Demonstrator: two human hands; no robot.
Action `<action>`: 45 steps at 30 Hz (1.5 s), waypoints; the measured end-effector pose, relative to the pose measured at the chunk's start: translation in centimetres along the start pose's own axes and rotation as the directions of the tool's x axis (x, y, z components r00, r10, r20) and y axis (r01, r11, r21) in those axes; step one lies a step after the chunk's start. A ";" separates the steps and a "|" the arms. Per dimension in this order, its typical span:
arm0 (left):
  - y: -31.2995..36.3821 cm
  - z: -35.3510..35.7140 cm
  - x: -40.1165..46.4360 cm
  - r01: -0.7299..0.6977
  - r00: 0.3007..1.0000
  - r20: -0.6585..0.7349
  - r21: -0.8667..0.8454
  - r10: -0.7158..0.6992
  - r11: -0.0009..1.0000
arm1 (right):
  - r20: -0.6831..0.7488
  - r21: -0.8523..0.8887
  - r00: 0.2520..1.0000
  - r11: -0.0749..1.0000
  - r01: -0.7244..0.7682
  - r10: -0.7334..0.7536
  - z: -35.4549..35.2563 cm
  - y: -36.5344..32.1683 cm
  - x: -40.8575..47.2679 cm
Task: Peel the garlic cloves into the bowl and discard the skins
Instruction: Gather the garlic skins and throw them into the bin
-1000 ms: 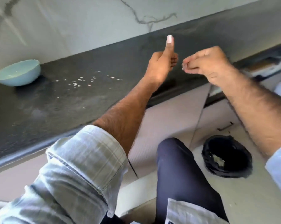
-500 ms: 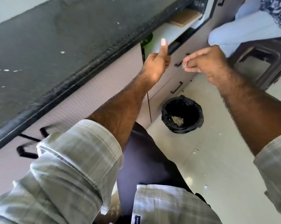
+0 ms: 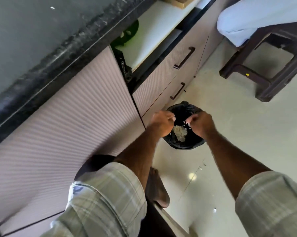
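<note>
Bright daylight floods the scene, throwing small white glare spots on the glossy floor (image 3: 246,134). Motion blur smears the ribbed cabinet front (image 3: 58,134) and the sleeves. Wide-angle distortion bends the countertop edge (image 3: 67,53); both hands look soft.

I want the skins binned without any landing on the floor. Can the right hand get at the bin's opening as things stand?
Probably yes. The right hand hangs over the bin, whose black-lined mouth is open with nothing covering it; the left hand is at the opposite rim, not blocking. Whether the right hand holds skins is too blurred to tell.
</note>
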State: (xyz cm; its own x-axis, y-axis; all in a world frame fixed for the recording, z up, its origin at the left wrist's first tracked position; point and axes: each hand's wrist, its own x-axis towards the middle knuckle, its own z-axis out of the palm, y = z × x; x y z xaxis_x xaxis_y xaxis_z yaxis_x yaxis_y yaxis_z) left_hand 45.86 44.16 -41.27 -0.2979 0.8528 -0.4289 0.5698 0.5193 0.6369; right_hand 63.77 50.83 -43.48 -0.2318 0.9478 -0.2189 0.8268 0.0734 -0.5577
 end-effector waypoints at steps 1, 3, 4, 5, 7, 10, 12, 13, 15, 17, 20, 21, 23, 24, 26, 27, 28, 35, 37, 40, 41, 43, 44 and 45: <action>-0.5 0.3 0.5 -0.022 1.000 -0.008 0.011 0.022 1.000 | -0.003 0.000 1.000 1.000 -0.015 0.015 1.1 0.3 0.9; -1.5 1.0 1.9 -0.031 1.000 -0.004 0.031 0.031 0.999 | 0.031 -0.012 0.999 0.999 -0.039 0.040 2.5 0.9 2.6; -2.1 1.3 2.8 -0.016 1.000 0.009 0.042 0.015 0.999 | 0.043 -0.023 0.998 0.998 -0.050 0.051 3.1 0.9 3.2; -2.7 1.6 3.4 0.007 1.000 0.014 0.047 -0.008 0.999 | 0.045 -0.057 0.998 0.997 -0.051 0.053 3.4 1.0 3.6; -3.6 2.1 4.3 0.047 0.999 0.014 0.059 -0.048 0.997 | 0.052 -0.140 0.997 0.989 -0.056 0.064 4.1 1.0 4.0; -4.3 2.7 5.2 0.065 0.998 -0.035 0.154 -0.060 0.986 | 0.110 -0.186 0.992 0.982 -0.035 0.057 5.5 1.5 4.2; -4.4 3.3 5.8 0.069 0.996 -0.067 0.199 -0.057 0.978 | 0.134 -0.190 0.987 0.980 -0.061 0.088 6.3 2.0 4.2; -4.5 3.6 6.0 0.058 0.996 -0.072 0.198 -0.044 0.978 | 0.159 -0.189 0.981 0.979 -0.077 0.108 6.7 2.2 4.2; -4.5 4.2 6.5 0.052 0.999 -0.005 0.130 -0.051 0.990 | 0.274 -0.151 0.948 0.981 -0.125 0.163 7.1 2.4 4.2; -4.5 4.6 6.6 0.044 0.993 0.106 0.066 -0.050 0.997 | 0.376 -0.087 0.907 0.982 -0.169 0.190 7.4 2.8 4.4; -4.9 5.1 6.8 0.095 0.995 0.027 0.080 -0.097 0.992 | 0.335 -0.017 0.917 0.975 -0.222 0.215 7.9 3.9 5.0; -5.0 5.2 6.8 0.103 0.994 0.007 0.111 -0.105 0.988 | 0.305 -0.020 0.925 0.973 -0.231 0.226 8.0 4.3 5.1; -4.8 5.4 6.8 0.137 0.991 -0.018 0.166 -0.136 0.976 | 0.233 -0.045 0.934 0.963 -0.267 0.270 8.5 5.0 5.2; -4.8 5.4 6.7 0.140 0.990 -0.045 0.188 -0.134 0.972 | 0.182 -0.049 0.941 0.959 -0.281 0.285 8.7 5.2 5.0; -5.0 5.7 6.8 0.122 0.992 -0.052 0.220 -0.113 0.968 | 0.144 -0.079 0.951 0.961 -0.265 0.274 8.8 4.9 4.8; -4.9 5.8 6.7 0.098 0.995 -0.040 0.171 -0.093 0.980 | 0.176 -0.096 0.952 0.967 -0.235 0.249 8.7 4.6 4.6; -5.0 5.9 6.7 0.078 0.997 0.001 0.108 -0.078 0.991 | 0.226 -0.080 0.953 0.979 -0.190 0.203 8.7 4.5 4.7; -5.9 6.0 6.9 0.070 0.996 -0.065 0.127 -0.062 0.989 | 0.142 -0.108 0.967 0.975 -0.196 0.210 8.8 4.2 4.3; -5.8 5.8 7.2 0.077 0.993 -0.095 0.124 -0.065 0.989 | 0.159 -0.149 0.959 0.966 -0.212 0.235 8.8 3.9 4.3; -5.8 6.3 7.0 0.114 0.984 0.132 0.063 -0.122 0.991 | 0.435 -0.114 0.861 0.965 -0.236 0.262 9.4 3.8 4.4; -5.8 6.2 6.5 0.135 0.971 0.187 0.101 -0.152 0.986 | 0.478 -0.085 0.840 0.966 -0.245 0.256 9.6 4.0 4.5; -6.0 5.9 6.3 0.104 0.977 0.159 0.225 -0.142 0.969 | 0.451 -0.046 0.859 0.967 -0.249 0.243 9.2 3.7 4.6; -6.2 5.4 6.1 0.069 0.981 0.156 0.263 -0.112 0.962 | 0.411 -0.031 0.881 0.969 -0.243 0.234 9.0 3.7 4.5; -6.2 4.7 5.9 0.042 0.983 0.161 0.270 -0.088 0.962 | 0.364 0.007 0.904 0.971 -0.241 0.222 8.6 3.6 4.3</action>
State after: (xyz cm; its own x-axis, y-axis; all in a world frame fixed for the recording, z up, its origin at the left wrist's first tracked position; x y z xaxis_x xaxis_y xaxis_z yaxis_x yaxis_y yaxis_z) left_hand 44.21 45.72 -50.77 -0.2197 0.7841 -0.5805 0.7424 0.5204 0.4220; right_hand 61.33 52.52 -53.35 -0.2130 0.7605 -0.6134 0.8548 -0.1590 -0.4940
